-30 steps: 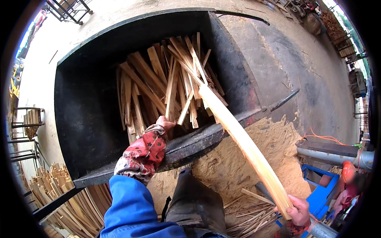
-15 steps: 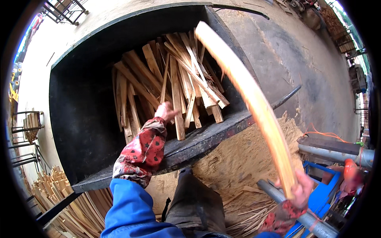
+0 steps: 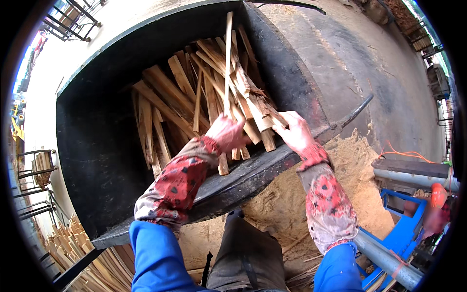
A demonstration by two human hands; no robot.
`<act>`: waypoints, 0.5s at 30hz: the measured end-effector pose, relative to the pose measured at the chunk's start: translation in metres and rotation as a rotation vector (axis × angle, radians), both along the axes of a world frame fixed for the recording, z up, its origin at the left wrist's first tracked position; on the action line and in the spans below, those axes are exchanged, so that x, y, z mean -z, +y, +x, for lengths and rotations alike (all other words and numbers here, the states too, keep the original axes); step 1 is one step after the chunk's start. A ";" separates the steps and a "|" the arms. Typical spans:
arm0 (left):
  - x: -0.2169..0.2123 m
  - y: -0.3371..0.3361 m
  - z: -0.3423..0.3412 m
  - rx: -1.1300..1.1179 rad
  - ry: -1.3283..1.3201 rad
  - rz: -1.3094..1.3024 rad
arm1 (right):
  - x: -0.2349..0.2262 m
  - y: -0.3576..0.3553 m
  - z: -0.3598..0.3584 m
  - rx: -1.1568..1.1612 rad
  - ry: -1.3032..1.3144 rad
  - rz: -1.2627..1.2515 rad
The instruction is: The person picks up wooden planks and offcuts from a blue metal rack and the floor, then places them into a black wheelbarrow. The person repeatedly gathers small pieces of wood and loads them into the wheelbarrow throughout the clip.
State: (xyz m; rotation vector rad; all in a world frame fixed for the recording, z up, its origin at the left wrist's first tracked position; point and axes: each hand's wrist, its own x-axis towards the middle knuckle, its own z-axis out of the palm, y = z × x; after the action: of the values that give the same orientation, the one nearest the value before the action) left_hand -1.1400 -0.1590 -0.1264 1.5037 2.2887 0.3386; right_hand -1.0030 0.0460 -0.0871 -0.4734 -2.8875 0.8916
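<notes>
In front of me a black bin (image 3: 102,165) holds a heap of rough wood strips (image 3: 170,92). My left hand (image 3: 226,132) is closed round the lower end of a thin, pale wood strip (image 3: 228,63), which slants up over the heap. At the heap's right side, my right hand (image 3: 295,131) grips the near end of a bark-edged wood strip (image 3: 258,97) between thumb and fingers. That piece lies on other strips, pointing away from me. The left palm and the strip's very end are hidden.
Sawdust (image 3: 277,194) is piled below the bin's near edge. A grey pipe (image 3: 389,260) and a blue frame (image 3: 401,228) stand at the lower right. More wood strips (image 3: 92,258) are stacked at lower left. A curved metal bar (image 3: 357,111) juts from the bin's right corner.
My right hand has come from the lower right to the heap; the long slat it held up is out of it. My left hand has moved right and closed on a thin strip.
</notes>
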 end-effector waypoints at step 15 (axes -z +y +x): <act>0.041 -0.045 -0.007 -0.476 0.085 0.303 | 0.104 0.046 -0.076 0.294 -0.409 0.036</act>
State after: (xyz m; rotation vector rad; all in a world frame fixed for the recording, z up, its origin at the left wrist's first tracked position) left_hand -1.1469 -0.2042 -0.1677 1.0905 2.7486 0.7955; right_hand -1.0785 0.0917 -0.1913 -1.1636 -3.0491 0.7688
